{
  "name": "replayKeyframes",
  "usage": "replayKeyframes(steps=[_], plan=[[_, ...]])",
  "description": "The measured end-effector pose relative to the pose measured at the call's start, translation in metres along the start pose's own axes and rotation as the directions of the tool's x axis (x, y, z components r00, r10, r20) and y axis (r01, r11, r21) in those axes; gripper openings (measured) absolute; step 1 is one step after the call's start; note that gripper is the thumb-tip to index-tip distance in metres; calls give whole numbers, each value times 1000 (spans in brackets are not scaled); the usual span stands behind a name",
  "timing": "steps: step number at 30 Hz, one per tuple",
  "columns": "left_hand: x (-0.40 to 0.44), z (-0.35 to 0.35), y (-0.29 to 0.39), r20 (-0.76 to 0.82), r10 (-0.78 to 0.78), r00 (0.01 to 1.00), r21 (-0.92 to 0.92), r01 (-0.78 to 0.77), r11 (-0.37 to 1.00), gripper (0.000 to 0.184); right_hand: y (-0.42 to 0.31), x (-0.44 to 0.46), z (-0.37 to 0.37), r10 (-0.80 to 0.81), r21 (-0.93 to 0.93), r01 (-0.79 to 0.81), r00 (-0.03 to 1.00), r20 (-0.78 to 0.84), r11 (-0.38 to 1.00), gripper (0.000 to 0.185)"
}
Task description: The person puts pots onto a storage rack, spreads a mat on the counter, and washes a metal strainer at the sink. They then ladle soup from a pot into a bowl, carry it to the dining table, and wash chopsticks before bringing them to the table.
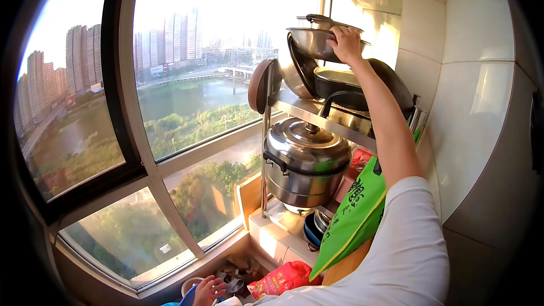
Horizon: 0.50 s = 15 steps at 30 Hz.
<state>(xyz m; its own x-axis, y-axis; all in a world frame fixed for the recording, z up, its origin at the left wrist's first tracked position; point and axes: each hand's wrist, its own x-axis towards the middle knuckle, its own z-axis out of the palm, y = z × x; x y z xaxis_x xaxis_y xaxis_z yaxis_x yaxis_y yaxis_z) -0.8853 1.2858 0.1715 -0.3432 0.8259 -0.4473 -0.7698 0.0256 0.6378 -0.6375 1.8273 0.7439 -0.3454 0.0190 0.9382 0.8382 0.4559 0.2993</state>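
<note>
My right hand reaches up to a stack on the top of a metal rack, its fingers closed on the rim of a steel bowl. A lidded pan or similar piece with a dark handle rests in that bowl. Just under the bowl, a black pot stands on the shelf beside a tilted steel wok. My left hand is low at the bottom edge, fingers spread and holding nothing, near a blue item and the red bag.
A large steel steamer sits on the rack's lower shelf. A green bag hangs at the rack's right front. Windows line the left side, and a tiled wall rises on the right.
</note>
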Motion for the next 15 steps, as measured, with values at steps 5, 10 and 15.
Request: replayKeyframes(steps=[5,10,15], plan=[[-1,8,-2,19,45,999,49,-46,998,39,-12,-20,19,165,35,-172,974,153,984,26],[8,-6,-14,81,54,995,127,-64,990,40,-10,-27,17,182,49,-200,952,247,979,25],[7,-9,-19,64,-3,998,13,2,1000,39,-7,-19,-7,196,23,-199,975,105,980,37]])
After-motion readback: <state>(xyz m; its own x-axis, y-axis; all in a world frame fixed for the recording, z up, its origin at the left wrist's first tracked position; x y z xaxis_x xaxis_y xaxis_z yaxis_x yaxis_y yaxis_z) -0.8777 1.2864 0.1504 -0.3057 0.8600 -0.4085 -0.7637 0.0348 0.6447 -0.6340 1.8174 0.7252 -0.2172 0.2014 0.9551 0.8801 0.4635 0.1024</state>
